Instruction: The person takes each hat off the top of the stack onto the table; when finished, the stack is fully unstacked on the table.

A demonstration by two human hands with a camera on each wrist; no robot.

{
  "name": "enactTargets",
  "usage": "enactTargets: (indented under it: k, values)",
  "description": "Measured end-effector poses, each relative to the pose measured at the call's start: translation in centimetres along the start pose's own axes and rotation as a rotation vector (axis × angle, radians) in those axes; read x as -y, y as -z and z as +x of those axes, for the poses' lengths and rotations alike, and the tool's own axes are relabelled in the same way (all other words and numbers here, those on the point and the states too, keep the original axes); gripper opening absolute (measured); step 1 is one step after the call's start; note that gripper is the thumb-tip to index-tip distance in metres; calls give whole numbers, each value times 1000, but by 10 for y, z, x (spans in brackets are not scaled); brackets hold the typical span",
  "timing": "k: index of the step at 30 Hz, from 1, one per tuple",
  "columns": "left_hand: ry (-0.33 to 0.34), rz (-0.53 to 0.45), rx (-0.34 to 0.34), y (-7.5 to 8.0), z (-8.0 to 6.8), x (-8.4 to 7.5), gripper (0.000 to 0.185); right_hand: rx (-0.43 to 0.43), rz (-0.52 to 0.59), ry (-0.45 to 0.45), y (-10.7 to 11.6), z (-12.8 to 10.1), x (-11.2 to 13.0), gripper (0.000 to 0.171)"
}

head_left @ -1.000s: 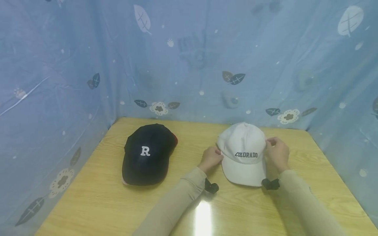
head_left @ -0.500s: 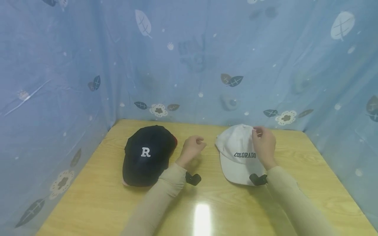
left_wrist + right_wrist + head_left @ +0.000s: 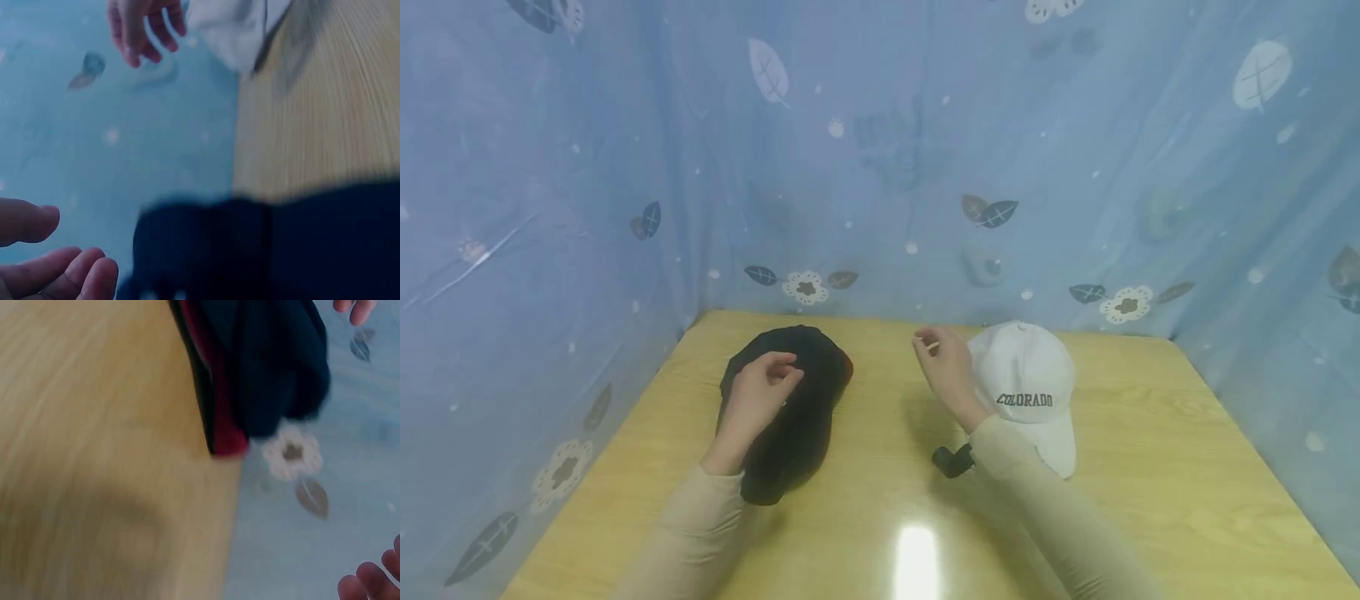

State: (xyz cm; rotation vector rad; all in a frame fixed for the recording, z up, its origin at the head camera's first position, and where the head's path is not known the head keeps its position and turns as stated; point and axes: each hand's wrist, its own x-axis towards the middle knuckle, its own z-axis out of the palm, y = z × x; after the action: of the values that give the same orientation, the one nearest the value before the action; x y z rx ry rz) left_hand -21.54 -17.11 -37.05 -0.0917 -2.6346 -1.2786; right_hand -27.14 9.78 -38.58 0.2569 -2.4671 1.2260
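The black cap (image 3: 790, 408) lay on the left half of the wooden desk (image 3: 880, 467), its crown toward the back curtain and its brim toward the person — in the right wrist view a red edge showed at its rear (image 3: 219, 419). The left hand (image 3: 760, 396) hovered over the cap's crown with the fingers loosely curled, thumb and forefinger near each other; its grip closed on nothing, and whether the fingertips brushed the fabric could not be told. In the left wrist view those fingers (image 3: 56, 269) appeared relaxed above the dark, blurred cloth (image 3: 262, 250). To the right, well apart from the black cap, sat the white cap (image 3: 1030, 392) lettered COLORADO, brim toward the person. The right hand (image 3: 943, 367) hung above the bare desk between the two caps, just beside the white cap's left side — fingers lightly bent, its grip empty. Both arms wore beige sleeves (image 3: 1045, 508), and a small black camera mount (image 3: 952, 460) sat at the right wrist. A blue curtain (image 3: 880, 167) printed with leaves and flowers closed in the desk on three sides.
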Motion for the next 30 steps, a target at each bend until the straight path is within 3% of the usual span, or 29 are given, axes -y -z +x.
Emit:
enactTargets:
  k: [6,11,15,19,24,30]
  values:
    - [73,62,-68,49,-31,40,36,103,69,-47,-53,-9,15,17]
    - [131,70,-80,68,-52,67,42,158,110,-84,-80,-14,15,14]
    - [226,39,-51,64,-65,85,45,201,116,-95,-94,-12,16,17]
    - [310,22,-1,49,-73,96,44,254,159,-143,-103,-14,13,26]
    - [303,42,-6,36,-74,101,42,292,233,-223,-114,-15,9,39]
    - [349,-5,-13,38,-70,100,40,309,329,-308,-120,-14,10,38]
